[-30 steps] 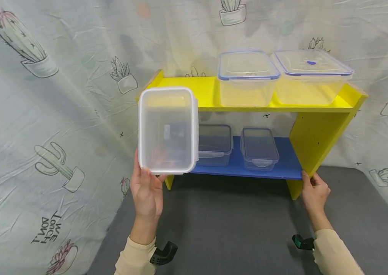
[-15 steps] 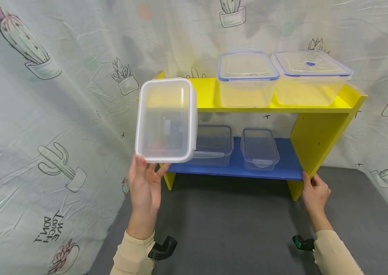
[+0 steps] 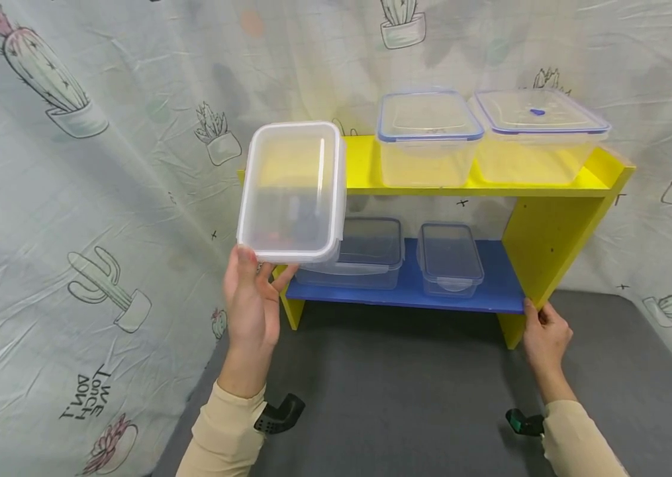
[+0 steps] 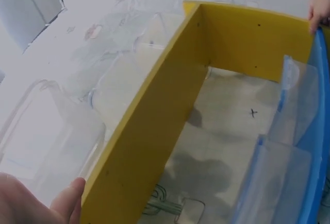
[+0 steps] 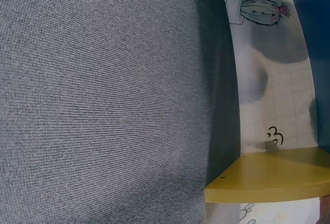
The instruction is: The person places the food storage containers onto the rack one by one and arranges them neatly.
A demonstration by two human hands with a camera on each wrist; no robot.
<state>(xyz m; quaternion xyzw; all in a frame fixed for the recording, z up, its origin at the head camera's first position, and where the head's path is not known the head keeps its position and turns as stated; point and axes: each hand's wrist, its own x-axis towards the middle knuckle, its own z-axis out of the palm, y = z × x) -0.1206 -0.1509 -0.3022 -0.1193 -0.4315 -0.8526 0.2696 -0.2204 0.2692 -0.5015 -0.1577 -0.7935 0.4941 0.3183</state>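
In the head view my left hand holds a clear plastic food container with a white rim by its lower left edge. Tilted up, the container hangs in front of the shelf's left end and hides part of the yellow top board. The left wrist view has its clear wall beside that board, with my thumb at its edge. At the shelf's lower right corner, my right hand grips the yellow side panel where the blue board meets it. Only a sliver of that hand enters the right wrist view.
Two large blue-rimmed containers, one left and one right, stand on the top board. Two smaller clear containers sit on the blue board. A grey tabletop lies below, with a cactus-print curtain behind.
My left hand has raised the food container from in front of the lower shelf toward the top board, tilting it back a little. The right hand stays at the shelf's corner.
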